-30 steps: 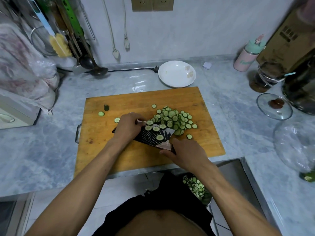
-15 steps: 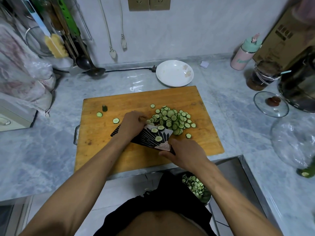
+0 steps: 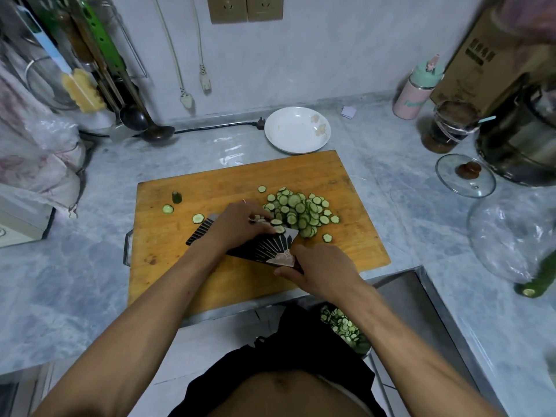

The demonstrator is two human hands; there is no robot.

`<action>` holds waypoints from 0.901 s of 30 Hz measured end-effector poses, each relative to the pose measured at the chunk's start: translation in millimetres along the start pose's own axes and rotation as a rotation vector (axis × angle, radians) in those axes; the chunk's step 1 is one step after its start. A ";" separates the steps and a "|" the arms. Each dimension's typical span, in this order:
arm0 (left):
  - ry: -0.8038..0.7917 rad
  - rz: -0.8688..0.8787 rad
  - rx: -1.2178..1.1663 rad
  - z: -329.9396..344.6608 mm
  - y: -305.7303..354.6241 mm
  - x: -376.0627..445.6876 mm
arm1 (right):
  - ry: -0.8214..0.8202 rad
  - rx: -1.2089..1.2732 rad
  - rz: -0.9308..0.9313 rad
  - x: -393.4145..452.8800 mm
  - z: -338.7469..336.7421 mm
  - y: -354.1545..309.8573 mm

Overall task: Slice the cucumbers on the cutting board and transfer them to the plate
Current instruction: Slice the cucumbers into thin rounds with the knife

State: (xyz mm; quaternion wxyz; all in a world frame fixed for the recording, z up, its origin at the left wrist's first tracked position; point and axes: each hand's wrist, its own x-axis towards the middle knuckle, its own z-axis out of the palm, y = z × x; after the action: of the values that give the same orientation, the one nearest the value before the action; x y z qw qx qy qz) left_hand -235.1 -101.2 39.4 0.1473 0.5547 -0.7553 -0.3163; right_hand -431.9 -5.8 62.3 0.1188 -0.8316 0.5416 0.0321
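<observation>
A pile of cucumber slices (image 3: 301,210) lies on the wooden cutting board (image 3: 346,251), right of centre. A black patterned cleaver (image 3: 264,246) lies nearly flat on the board beside the pile. My right hand (image 3: 319,270) grips its handle at the near end. My left hand (image 3: 237,222) rests on the blade, fingers curled at a few slices on it. Three loose slices and a stub (image 3: 177,197) sit on the board's left part. The white plate (image 3: 298,129) stands empty behind the board.
A dish of slices (image 3: 343,328) sits low in the sink by my right arm. A whole cucumber (image 3: 538,284) and plastic bag lie at right, with a glass lid (image 3: 464,176), jar, pot and pink bottle (image 3: 416,91). Utensils hang at back left.
My left hand has swept slices off the blade toward the pile; fewer slices lie on the blade now. The cleaver and my right hand have stayed nearly in place.
</observation>
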 end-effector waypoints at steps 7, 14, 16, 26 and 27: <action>0.183 -0.087 0.154 9.3 -4.9 17.0 | -0.022 -0.008 0.043 -5.2 -1.2 1.1; 0.078 0.049 0.154 23.4 13.4 13.0 | -0.016 -0.021 0.041 -8.2 -2.8 6.6; 0.152 -0.021 0.147 24.7 10.3 16.4 | -0.009 -0.021 0.036 -8.2 -1.2 7.2; 0.745 -0.299 -0.130 -15.2 -37.9 -39.8 | -0.006 0.433 0.198 -0.8 16.5 14.9; 0.738 -0.384 -0.127 -15.5 -50.8 -41.6 | -0.004 0.503 0.217 1.9 17.8 14.5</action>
State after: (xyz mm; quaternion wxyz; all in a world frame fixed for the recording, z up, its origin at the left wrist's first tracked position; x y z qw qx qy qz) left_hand -174.2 -76.7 23.8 0.3805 0.7513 -0.5138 -0.1640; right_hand -443.0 -8.9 42.3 0.3185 -0.7131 0.6181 -0.0895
